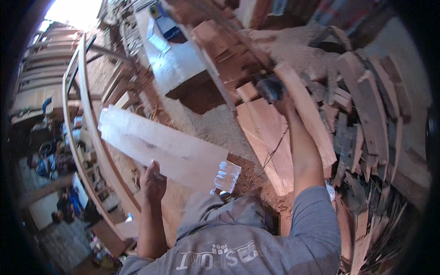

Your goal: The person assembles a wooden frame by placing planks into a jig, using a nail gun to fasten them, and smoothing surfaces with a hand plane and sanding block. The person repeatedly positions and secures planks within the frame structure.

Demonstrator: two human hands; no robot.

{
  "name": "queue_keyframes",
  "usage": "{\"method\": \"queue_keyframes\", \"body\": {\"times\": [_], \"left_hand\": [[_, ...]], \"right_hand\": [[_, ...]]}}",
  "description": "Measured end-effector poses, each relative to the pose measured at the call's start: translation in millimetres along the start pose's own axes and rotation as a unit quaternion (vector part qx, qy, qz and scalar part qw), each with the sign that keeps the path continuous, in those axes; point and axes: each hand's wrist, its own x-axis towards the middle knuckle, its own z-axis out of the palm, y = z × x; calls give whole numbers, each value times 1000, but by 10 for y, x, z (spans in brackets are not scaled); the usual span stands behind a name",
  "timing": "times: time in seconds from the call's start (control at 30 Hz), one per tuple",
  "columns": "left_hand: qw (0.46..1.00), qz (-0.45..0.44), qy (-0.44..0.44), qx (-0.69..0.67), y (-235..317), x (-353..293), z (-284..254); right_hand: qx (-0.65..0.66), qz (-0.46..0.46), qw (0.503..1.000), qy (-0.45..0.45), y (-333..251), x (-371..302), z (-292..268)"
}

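Note:
A long pale wooden board (pixel 160 146) slants across the left of the head view. My left hand (pixel 153 181) is closed on its near edge, thumb on top and fingers underneath. The board's right end narrows to a tenon (pixel 227 178) streaked with something white and shiny. Farther off to the right, my right hand (pixel 283 103) is on a dark tool (pixel 270 87), possibly a power tool; blur and shade hide its exact kind. Its fingers are wrapped about the tool. Beneath it lie reddish planks (pixel 266 137), and a thin dark cord (pixel 277 146) hangs across them.
Offcuts and slabs (pixel 366 105) are piled at the right. A pale metal-topped table (pixel 178 59) stands ahead, with a blue object (pixel 166 26) on it. Long curved wooden pieces (pixel 87 105) rise at the left. Sawdust (pixel 211 128) covers the ground.

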Motion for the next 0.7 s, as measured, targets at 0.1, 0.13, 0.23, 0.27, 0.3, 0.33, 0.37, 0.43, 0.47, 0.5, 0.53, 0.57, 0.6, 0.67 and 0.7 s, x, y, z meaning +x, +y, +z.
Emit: {"method": "queue_keyframes", "body": {"times": [0.1,0.13,0.23,0.27,0.3,0.33,0.37,0.43,0.47,0.5,0.53,0.57,0.6,0.67,0.7], "left_hand": [[999,12,26,36,58,197,-160],[999,27,16,24,34,23,75],[999,43,27,10,61,-173,161],[999,42,31,9,82,-125,159],[999,38,29,2,89,-121,171],[999,33,32,-10,69,-135,188],[999,22,25,-22,54,-117,221],[999,37,-15,-20,105,57,358],[998,57,1,-24,74,-82,315],[997,49,2,-59,132,-157,357],[995,55,-23,-75,211,-316,415],[993,50,-62,-89,315,-335,571],[989,46,-95,-104,399,-379,633],[994,61,-5,-91,413,-269,487],[995,84,42,-22,431,-122,611]], "right_hand": [[7,72,997,33,403,364,398],[9,88,996,17,285,449,429],[40,78,995,45,329,651,484],[79,53,992,78,451,699,517],[107,47,991,66,424,731,540],[132,36,989,50,383,747,496],[138,13,990,38,461,728,429],[145,-39,988,32,659,726,234],[199,-7,980,5,262,449,112],[275,-24,960,47,193,94,-30],[347,-53,934,71,71,-264,-92],[253,-90,947,176,199,-643,-174],[271,-35,949,157,227,-1074,-286],[498,74,859,91,495,-1984,-374],[470,83,872,109,653,-2297,-418]]}}
